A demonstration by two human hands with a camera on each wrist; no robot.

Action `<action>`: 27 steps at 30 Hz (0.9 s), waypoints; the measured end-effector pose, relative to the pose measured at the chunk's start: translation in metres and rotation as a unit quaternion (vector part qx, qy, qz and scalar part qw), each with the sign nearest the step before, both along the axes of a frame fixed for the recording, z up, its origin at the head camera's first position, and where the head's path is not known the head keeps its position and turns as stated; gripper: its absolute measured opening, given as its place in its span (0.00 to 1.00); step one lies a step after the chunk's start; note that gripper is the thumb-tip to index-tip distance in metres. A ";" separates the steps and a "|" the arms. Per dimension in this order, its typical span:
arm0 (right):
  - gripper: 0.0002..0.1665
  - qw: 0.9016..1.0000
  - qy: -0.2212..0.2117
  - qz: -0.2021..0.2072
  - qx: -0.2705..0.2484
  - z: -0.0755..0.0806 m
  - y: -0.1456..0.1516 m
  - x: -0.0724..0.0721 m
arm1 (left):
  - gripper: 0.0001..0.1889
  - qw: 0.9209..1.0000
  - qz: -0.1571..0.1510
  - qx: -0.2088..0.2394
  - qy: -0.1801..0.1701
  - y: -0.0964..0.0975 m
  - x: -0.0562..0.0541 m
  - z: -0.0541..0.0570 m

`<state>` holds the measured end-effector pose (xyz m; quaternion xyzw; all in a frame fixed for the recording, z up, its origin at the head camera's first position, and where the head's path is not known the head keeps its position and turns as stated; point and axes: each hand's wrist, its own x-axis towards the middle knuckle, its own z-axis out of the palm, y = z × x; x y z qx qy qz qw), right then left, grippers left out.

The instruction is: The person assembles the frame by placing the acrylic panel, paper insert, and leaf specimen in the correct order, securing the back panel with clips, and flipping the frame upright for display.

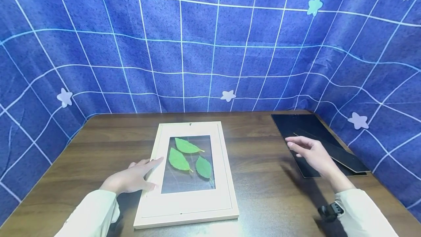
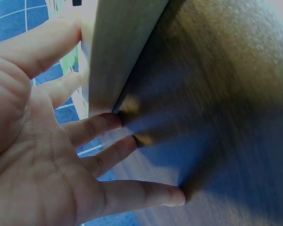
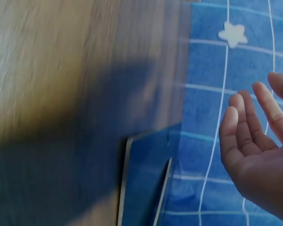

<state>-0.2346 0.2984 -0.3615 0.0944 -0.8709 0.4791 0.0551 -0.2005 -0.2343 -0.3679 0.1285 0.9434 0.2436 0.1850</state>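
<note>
- The frame (image 1: 197,204) lies flat on the counter (image 1: 260,164) between the hands, long axis running away from the person; the left hand (image 1: 131,180) is nearer, touching its left edge, fingers spread.
- The right hand (image 1: 312,154), fingers loosely bent and gripping nothing, is well right of it, above the black boards (image 1: 300,125).
- Only the left wrist view shows the lower fingers beside the frame's side; only the head view shows three whole leaves (image 1: 178,160).
</note>
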 end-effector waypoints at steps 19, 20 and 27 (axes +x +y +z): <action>0.29 0.987 -0.030 -0.141 0.069 -0.005 0.060 0.003 | 0.46 1.000 0.000 0.004 0.001 -0.002 -0.001 0.000; 0.30 0.985 -0.031 -0.155 0.075 -0.004 0.063 0.003 | 0.46 1.000 0.001 0.005 -0.001 -0.002 -0.001 0.000; 0.30 0.963 -0.029 -0.244 0.110 -0.004 0.085 0.002 | 0.46 1.000 0.000 0.012 -0.009 -0.003 -0.002 -0.001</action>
